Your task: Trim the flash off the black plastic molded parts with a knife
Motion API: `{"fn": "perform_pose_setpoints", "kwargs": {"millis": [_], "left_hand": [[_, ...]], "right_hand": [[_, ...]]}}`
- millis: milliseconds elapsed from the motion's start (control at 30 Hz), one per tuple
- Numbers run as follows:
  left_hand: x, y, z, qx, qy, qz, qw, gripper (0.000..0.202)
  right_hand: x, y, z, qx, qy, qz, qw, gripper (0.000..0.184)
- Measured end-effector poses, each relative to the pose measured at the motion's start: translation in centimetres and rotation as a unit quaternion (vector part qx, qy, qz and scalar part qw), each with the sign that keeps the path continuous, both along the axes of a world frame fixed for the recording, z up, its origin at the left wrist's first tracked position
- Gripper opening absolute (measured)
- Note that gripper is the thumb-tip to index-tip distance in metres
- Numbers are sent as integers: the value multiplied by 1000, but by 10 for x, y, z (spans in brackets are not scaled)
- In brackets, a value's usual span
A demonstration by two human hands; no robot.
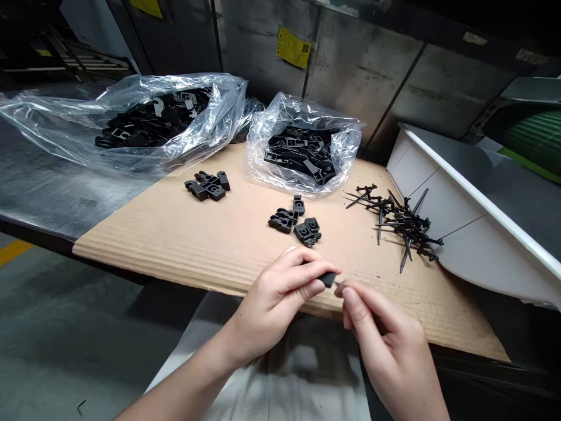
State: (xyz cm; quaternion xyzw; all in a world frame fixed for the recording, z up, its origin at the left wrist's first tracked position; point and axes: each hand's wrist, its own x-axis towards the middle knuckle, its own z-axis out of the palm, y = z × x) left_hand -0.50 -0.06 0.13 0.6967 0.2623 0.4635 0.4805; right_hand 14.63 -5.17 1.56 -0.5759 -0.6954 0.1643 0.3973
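Nearest, a pale cloth [280, 386] across the lap, and two bare forearms angling in from the lower edge, wrists bent inward. Both hands raised just over the front edge of a corrugated cardboard sheet [144, 240]. Left hand [274, 301]: narrow grip, thumb and fingers closed on a small black plastic part [328, 279], with the part's long axis roughly level and its free end poking rightward past the fingertips. Right hand [381, 333]: narrow pinch, palm turned inward, with thumb and forefinger tips [349, 297] just beside that free end. Actual contact impossible to tell from this view. Left hand the nearer of the two, already on the part.

Farther up the cardboard, just beyond the hands, two loose groups of black plastic clips [289, 215] lying flat, and another group [207, 185] off to the left. To the right, a tangled heap of long black pins [401, 225], beside a white plastic bin [442, 187] with a raised rim. At the back edge, a clear plastic bag of black clips [302, 146], and a larger one [131, 114] on a steel tabletop [56, 193]. Behind everything, a scuffed metal wall panel [363, 64] with a yellow label [293, 48].
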Motion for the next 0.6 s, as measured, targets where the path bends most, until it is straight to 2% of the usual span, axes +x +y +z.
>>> {"fn": "perform_pose_setpoints", "kwargs": {"millis": [267,333,367,400,433,500,533,567,600], "left_hand": [[0,1,0,12,10,-2,1000,21],[1,2,0,18,11,3,1000,21],[1,2,-1,23,12,8,1000,21],[2,2,-1,30,14,15,999,21],[3,2,-1,38,16,23,999,22],[4,2,-1,50,21,36,998,22],[4,1,-1,52,22,40,998,22],[3,1,-1,52,22,42,998,22],[3,1,0,48,21,42,998,22]], "right_hand": [[-4,-4,-2,13,22,2,1000,13],[-4,-4,-1,-71,97,0,993,18],[-4,-4,0,-142,165,9,976,22],[-4,-3,1,-223,248,31,942,24],[-4,-2,2,-302,342,65,888,25],[-2,0,3,-407,507,137,747,23],[-1,0,4,-427,564,161,688,22],[1,1,4,-427,604,172,650,22],[2,1,3,-411,631,169,635,22]]}}
